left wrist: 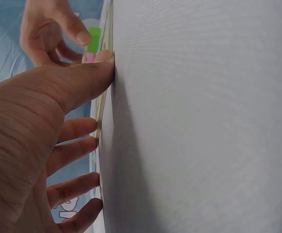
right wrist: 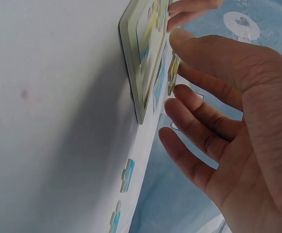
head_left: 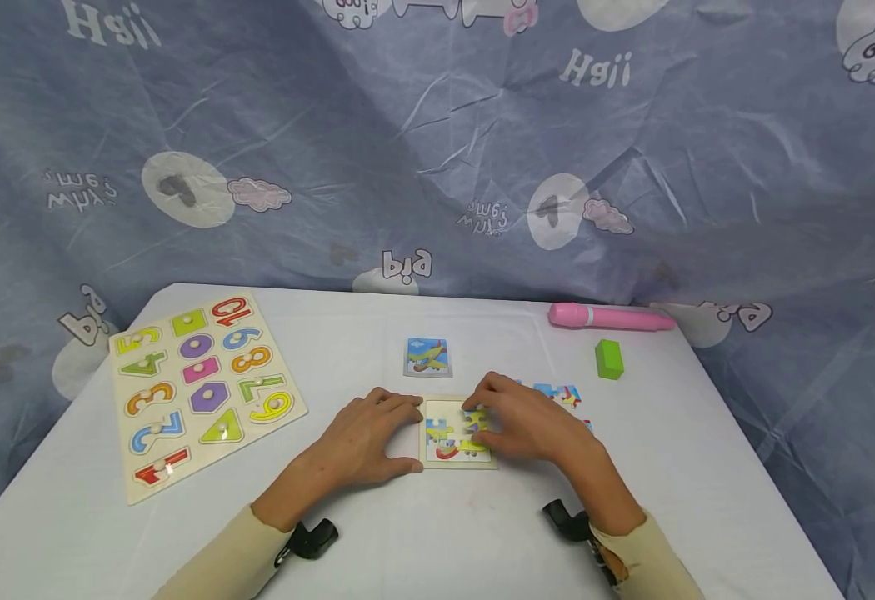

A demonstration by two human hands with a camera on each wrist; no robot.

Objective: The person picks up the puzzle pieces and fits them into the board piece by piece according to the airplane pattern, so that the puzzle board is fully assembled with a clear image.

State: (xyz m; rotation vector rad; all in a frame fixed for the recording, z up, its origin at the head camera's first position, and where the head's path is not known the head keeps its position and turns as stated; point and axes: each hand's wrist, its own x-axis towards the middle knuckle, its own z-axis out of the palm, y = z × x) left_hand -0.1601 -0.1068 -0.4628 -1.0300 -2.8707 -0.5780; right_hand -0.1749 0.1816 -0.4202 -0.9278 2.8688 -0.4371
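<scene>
A small square puzzle tray [head_left: 458,466] with a pale wooden rim lies in the middle of the table. Several joined pieces [head_left: 447,452] fill its lower part, and bare board shows at the upper left. At the tray's left edge rests my left hand [head_left: 358,437], its thumb and fingertips touching the rim. My right hand [head_left: 531,421] pinches a yellowish jigsaw piece [right wrist: 173,73] between thumb and fingers, over the tray's right side. The right wrist view has that piece raised and tilted edge-on, next to the tray wall.
Loose blue jigsaw pieces [head_left: 568,395] lie beyond my right hand, partly hidden by it. A small airplane picture [head_left: 428,357] lies behind the tray. Left stands a number-and-shape peg board [head_left: 208,392]. A green block [head_left: 609,359] and a pink marker-like stick [head_left: 617,317] are at the back right.
</scene>
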